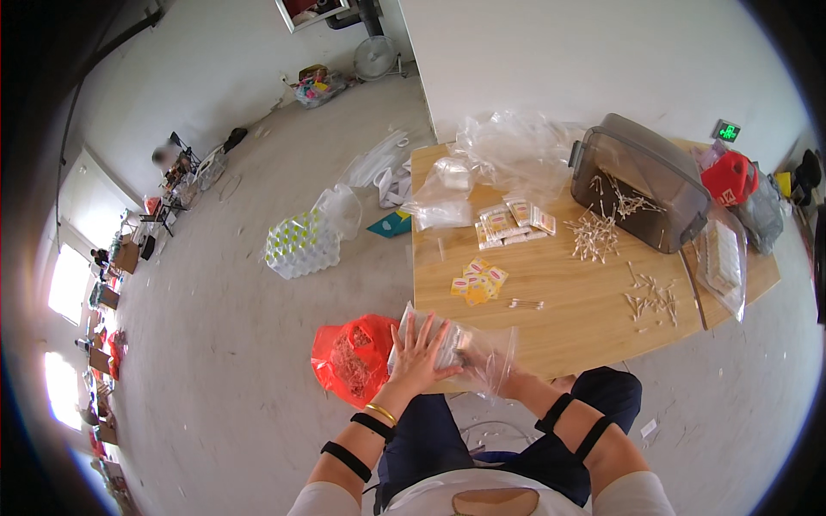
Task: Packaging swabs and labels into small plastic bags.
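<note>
At the table's near left edge lies a clear plastic bag [454, 342] with pale contents that I cannot make out. My left hand [419, 354] rests flat on the bag's left part, fingers spread. My right hand [490, 368] reaches into or under the bag's right end; crinkled plastic blurs its fingers. Just beyond the bag are a few cotton swabs [526, 304] in a small row and a cluster of yellow and white cards [478, 281]. A red plastic bag [351, 361] hangs beside the table's left edge, next to my left hand.
On the wooden table [551, 340] are packed sachets [514, 225], a swab pile [594, 236], scattered swabs [651, 301] and clear plastic bags [516, 146]. A grey translucent bin [645, 172] lies tipped, swabs inside. A packet of white items [723, 258] sits right; a wrapped bottle pack [301, 243] stands on the floor.
</note>
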Available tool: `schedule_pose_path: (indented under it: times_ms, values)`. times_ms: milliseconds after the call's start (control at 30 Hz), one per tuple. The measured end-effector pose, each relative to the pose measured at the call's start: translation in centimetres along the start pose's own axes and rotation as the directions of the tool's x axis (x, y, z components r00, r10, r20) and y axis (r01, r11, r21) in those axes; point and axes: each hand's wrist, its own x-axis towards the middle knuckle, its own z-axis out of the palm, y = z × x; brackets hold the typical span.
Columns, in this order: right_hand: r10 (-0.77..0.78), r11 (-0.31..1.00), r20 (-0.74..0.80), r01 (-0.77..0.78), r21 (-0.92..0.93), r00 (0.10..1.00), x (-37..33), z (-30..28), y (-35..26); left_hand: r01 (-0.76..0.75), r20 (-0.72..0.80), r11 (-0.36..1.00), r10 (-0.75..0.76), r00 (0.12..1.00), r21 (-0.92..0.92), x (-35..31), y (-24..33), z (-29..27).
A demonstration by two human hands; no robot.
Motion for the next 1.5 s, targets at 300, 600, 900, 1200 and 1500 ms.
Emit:
schedule_pose_path:
  times_ms: [300,600,900,1200,1500]
  values:
    - [0.119,0.984,-0.365,-0.06,0.168,0.923,1.3,-0.3,1.2,-0.119,-0.085,0.979,0.106,0.991,-0.165,0.6,-0.4,0.7]
    - [0.203,0.965,-0.305,-0.138,0.223,0.93,2.0,-1.1,0.7,-0.143,0.032,0.989,0.144,0.989,-0.022,0.8,0.8,-0.1]
    - [0.05,0.973,-0.376,0.039,0.226,0.925,2.0,0.1,0.2,-0.117,0.002,0.992,0.117,0.993,-0.036,0.8,1.3,0.3]
    - [-0.057,0.745,-0.099,0.108,0.658,0.993,-2.4,-1.4,4.3,0.011,0.002,0.999,-0.011,1.0,-0.052,1.1,3.0,0.1]
    - [0.788,0.601,-0.342,-0.52,0.607,0.512,-0.8,-9.5,25.4,0.015,0.024,0.999,-0.015,1.0,-0.03,1.6,3.8,-0.3]
